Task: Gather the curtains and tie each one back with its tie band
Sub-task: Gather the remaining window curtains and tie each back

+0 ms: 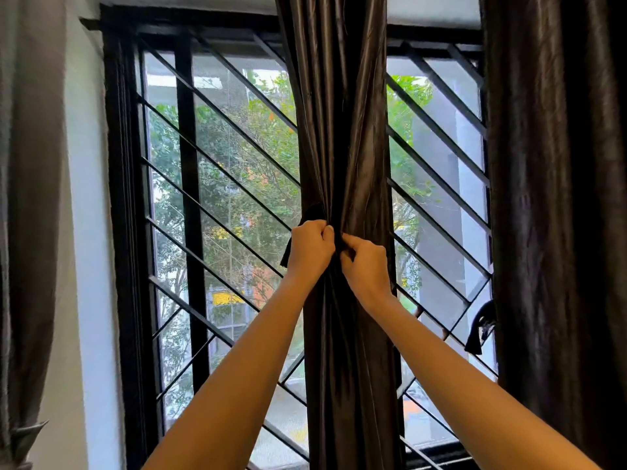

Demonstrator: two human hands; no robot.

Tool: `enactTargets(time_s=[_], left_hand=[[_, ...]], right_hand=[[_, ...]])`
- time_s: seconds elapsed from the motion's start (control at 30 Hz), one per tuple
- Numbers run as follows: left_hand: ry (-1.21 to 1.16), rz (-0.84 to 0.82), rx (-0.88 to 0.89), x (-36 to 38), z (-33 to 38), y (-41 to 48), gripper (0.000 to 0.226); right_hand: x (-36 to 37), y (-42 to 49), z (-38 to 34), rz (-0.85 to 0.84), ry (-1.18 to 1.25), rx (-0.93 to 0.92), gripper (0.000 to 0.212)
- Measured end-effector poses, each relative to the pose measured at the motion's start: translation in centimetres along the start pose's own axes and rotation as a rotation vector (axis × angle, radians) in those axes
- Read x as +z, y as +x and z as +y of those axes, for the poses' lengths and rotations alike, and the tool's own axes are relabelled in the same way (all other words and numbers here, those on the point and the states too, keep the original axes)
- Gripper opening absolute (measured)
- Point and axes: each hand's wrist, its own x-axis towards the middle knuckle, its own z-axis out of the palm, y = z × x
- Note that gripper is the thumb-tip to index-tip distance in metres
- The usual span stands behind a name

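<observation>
In the head view, we had the middle curtain [342,147] bunched into a narrow column in front of the window grille [220,171], with glass showing on either side. Our left hand [310,247] and right hand [364,262] met at the waist of that bunch, knuckles almost touching. Both grips were curled tight and pinched the dark tie band [314,212], which looped round the left side of the fabric with a loose tail hanging below the left hand. We judged the hands sat so close because the band's ends had to be joined at the front while the folds were squeezed together. The fingers hid the fastening itself. At the window's right edge the right curtain [556,198] hung loose, and the second tie band [480,329] dangled beside it, not yet used. A grey curtain [30,198] hung at the left edge.
</observation>
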Motion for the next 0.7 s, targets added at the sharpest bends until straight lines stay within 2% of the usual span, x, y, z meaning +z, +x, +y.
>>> enactTargets(time_s=[0.2,0.4,0.47,0.6,0.7], left_hand=[[0.002,-0.029,-0.003,0.3,0.5,0.0,0.047],[0.026,-0.039,-0.004,0.6,0.7,0.1,0.045],[0.05,-0.04,-0.002,0.6,0.7,0.1,0.044],[0.114,-0.005,-0.045,0.4,0.4,0.2,0.041],[0.12,0.02,-0.044,0.2,0.4,0.0,0.044]], right_hand=[[0.4,-0.5,-0.1,-0.034,-0.108,-0.081,0.044],[-0.1,-0.2,-0.6,-0.047,-0.225,-0.138,0.019],[-0.1,-0.1,-0.7,-0.073,-0.222,-0.151,0.018],[-0.3,-0.4,-0.5,-0.132,-0.064,-0.177,0.02],[-1.4,0.0,0.3,-0.034,0.165,-0.004,0.026]])
